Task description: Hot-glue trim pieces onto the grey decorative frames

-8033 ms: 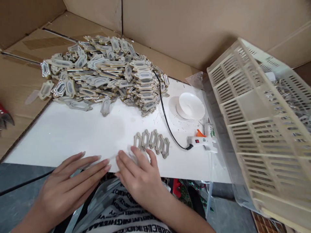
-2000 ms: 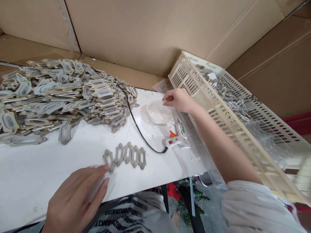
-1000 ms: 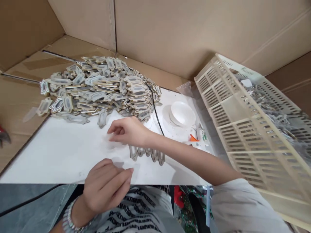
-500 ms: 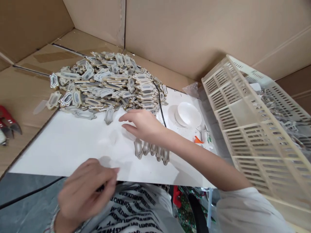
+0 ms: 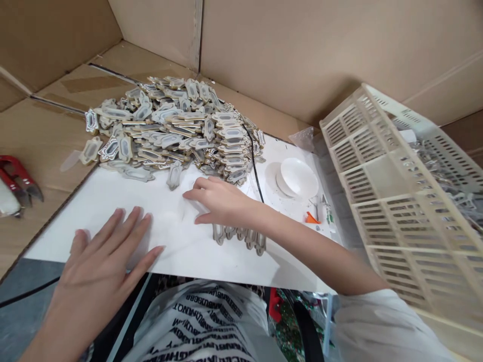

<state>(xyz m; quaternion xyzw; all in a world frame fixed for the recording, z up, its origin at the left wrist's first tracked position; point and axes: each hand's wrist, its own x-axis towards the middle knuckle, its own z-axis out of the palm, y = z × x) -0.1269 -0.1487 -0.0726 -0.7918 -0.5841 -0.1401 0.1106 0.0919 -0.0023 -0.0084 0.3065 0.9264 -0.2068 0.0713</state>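
My left hand [image 5: 107, 254] is spread out over the front left of the white board [image 5: 166, 261], holding nothing. My right hand [image 5: 213, 201] reaches over the middle of the board, fingers apart, with nothing visible between them. Partly covered by my right wrist, a short row of grey frame-shaped plates [image 5: 239, 236] lies on the board. Just beyond my right fingertips is a single loose plate [image 5: 174, 175]. Behind it rises a large pile of the same plates [image 5: 169, 130], with a neater stack [image 5: 231, 143] on its right side.
A black cord [image 5: 254, 163] runs over the board beside a white bowl [image 5: 298, 178] and a small orange piece [image 5: 312, 218]. Right of these stands a cream slatted crate [image 5: 388, 201] holding metal parts. Red-handled snips [image 5: 18, 173] lie far left. Cardboard walls [image 5: 302, 55] stand behind.
My left hand has moved left and forward and its fingers have spread from a curled shape. My right hand has shifted slightly toward me, covering more of the row. The view has turned a little.
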